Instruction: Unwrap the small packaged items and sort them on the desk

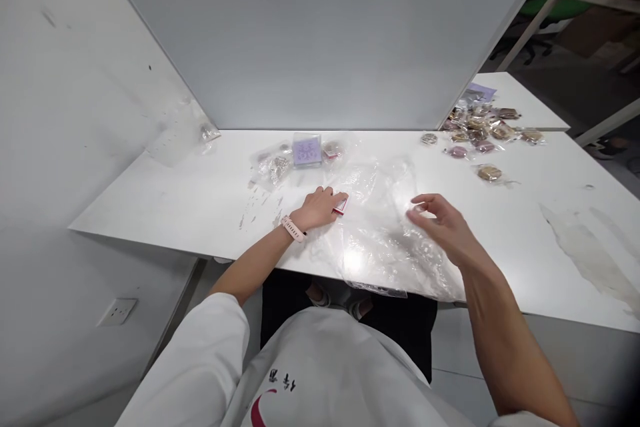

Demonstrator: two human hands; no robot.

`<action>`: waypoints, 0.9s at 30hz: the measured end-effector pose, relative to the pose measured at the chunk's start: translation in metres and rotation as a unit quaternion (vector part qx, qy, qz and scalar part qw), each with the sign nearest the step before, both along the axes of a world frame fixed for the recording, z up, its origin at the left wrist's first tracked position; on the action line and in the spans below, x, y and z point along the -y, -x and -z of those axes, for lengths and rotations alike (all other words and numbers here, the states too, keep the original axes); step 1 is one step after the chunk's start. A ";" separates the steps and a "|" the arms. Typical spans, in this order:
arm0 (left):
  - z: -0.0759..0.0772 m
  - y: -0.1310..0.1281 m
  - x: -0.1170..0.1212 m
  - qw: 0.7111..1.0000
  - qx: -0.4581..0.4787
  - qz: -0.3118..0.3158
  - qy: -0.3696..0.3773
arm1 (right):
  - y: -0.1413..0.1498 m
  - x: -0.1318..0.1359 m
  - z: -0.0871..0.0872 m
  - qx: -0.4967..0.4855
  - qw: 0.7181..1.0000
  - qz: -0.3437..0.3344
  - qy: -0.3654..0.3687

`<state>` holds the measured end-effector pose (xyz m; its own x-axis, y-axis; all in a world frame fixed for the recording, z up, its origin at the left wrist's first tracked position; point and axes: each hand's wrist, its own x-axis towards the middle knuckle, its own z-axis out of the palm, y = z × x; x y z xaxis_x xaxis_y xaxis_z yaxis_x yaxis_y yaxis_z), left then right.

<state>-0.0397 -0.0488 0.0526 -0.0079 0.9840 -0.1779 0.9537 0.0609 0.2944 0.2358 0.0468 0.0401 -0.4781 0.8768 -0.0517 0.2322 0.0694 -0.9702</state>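
Observation:
On the white table, my left hand (319,207) is closed on a small flat rectangular item (341,205) with a red edge and a pale face. The fingers cover part of it, so its exact kind is unclear. To the right, my right hand (445,223) is raised slightly, its thumb and forefinger pinched on a bit of clear plastic film. Crumpled clear plastic film (375,250) spreads between and below both hands, reaching the table's front edge.
Behind my left hand stand a purple patterned box (307,152), a clear bag with small contents (275,167) and another small packet (333,149). Several wrapped items (477,125) are heaped at the back right, with one wrapped brown piece (489,173) nearer. A tall grey panel (325,40) borders the back.

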 end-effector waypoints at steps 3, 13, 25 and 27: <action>-0.004 0.003 -0.008 0.998 -0.035 0.043 0.029 | 0.003 0.009 0.010 0.157 0.975 -0.099 -0.125; 0.000 -0.011 -0.019 0.997 -0.082 0.005 -0.005 | 0.016 0.027 0.020 0.317 0.878 -0.242 -0.266; -0.035 0.060 -0.030 0.697 0.560 -0.358 -0.268 | 0.027 0.024 0.022 0.278 0.911 -0.231 -0.199; -0.046 0.043 -0.038 0.705 0.541 -0.311 -0.337 | 0.048 0.029 0.020 0.261 0.906 -0.250 -0.221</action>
